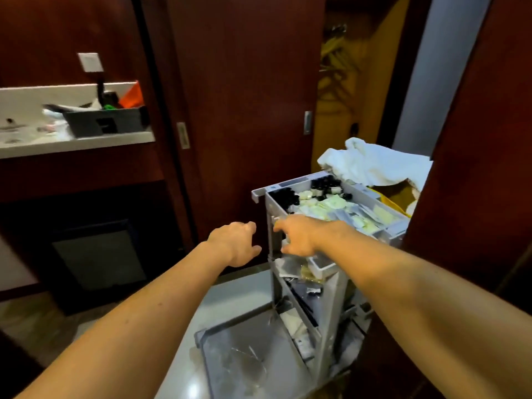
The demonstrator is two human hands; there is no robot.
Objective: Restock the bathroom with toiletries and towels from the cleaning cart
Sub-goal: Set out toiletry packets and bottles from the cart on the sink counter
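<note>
Dark wood hallway, grey cart (325, 283) w/ toiletries tray (339, 207), left hand (234, 243) loose, empty, right hand (299, 236) at cart edge, grip unclear

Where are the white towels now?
In the head view, the white towels lie heaped at the cart's far right end, just behind the top tray of toiletries.

At frame right a grey cart (331, 283) stands upright, its top tray holding dark bottles (325, 185) and pale sachets (334, 205), crumpled white towels (374, 165) behind.
</note>
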